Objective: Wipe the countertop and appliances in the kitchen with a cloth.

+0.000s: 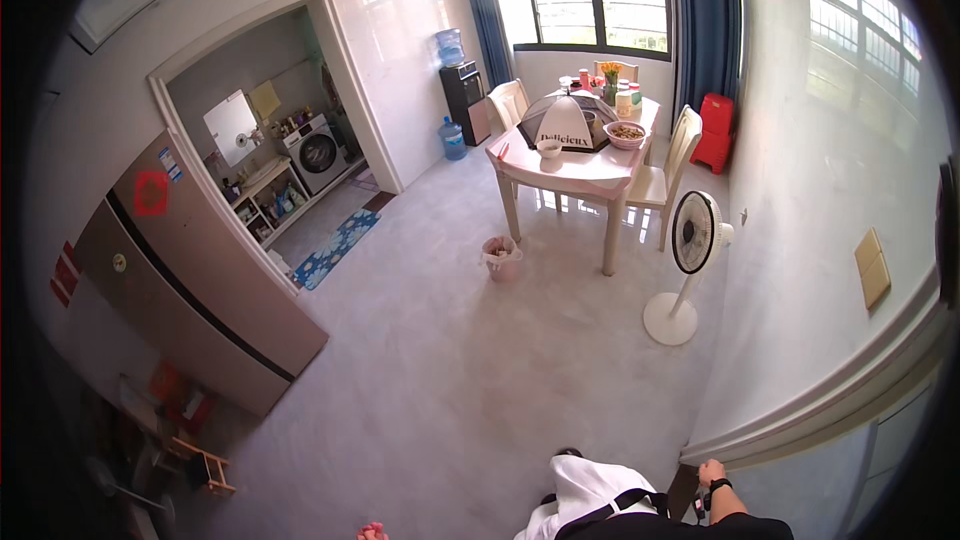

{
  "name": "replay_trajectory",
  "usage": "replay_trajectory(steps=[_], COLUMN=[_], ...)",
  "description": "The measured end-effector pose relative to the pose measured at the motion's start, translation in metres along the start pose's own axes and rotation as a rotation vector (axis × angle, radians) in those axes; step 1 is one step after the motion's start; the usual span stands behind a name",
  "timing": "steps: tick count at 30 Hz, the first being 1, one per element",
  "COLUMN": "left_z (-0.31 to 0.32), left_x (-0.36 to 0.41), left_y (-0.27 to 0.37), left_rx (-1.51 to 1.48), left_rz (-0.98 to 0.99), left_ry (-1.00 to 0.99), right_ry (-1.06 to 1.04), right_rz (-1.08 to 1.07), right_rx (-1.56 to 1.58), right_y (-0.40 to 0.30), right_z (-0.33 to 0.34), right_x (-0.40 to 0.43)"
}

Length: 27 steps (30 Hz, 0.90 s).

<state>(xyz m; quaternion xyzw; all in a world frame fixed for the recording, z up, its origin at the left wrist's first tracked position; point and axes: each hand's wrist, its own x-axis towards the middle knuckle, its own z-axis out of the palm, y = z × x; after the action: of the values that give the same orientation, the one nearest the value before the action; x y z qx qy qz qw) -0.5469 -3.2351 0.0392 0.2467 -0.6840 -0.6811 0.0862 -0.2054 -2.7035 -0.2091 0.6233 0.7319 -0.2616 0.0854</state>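
Observation:
At the bottom edge, only the reddish fingers of my left hand (373, 532) show, over the tiled floor, touching nothing visible. My right hand (711, 473), with a black band on its wrist, is at the lower right beside the doorway trim (739, 452); its fingers look curled, and whether they hold something is unclear. White clothing (600, 484) with a black strap covers part of my body between the hands. Farther off stands a dining table (555, 174) bearing a mesh food cover (566, 124), a small bowl (550, 149) and a bowl of food (625, 135).
A white standing fan (694, 232) is by the right wall. A pink waste bin (502, 259) stands before the table. The refrigerator (217, 270) is left, next to a doorway with a blue floral mat (337, 247). A small wooden stool (214, 471) is lower left.

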Motion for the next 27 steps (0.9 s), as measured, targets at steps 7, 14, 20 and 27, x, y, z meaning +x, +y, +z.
replay_trajectory(steps=[7, 14, 20, 27], left_z=[0.073, 0.124, 0.171, 0.224], left_x=[0.096, 0.198, 0.281, 0.447], left_y=[0.019, 0.056, 0.077, 0.107], left_rx=[0.039, 0.025, 0.051, 0.091], left_rz=[-0.013, -0.051, -0.047, -0.091], left_ry=[0.026, 0.124, 0.194, 0.083], right_ry=[-0.403, -0.313, -0.228, -0.192], right_rz=[0.278, -0.294, -0.941, -1.242], right_rx=[-0.431, -0.515, -0.036, -0.11], right_y=[-0.053, -0.308, -0.712, -0.858], right_z=[0.064, 0.134, 0.086, 0.119], right_x=[0.05, 0.257, 0.191, 0.175])
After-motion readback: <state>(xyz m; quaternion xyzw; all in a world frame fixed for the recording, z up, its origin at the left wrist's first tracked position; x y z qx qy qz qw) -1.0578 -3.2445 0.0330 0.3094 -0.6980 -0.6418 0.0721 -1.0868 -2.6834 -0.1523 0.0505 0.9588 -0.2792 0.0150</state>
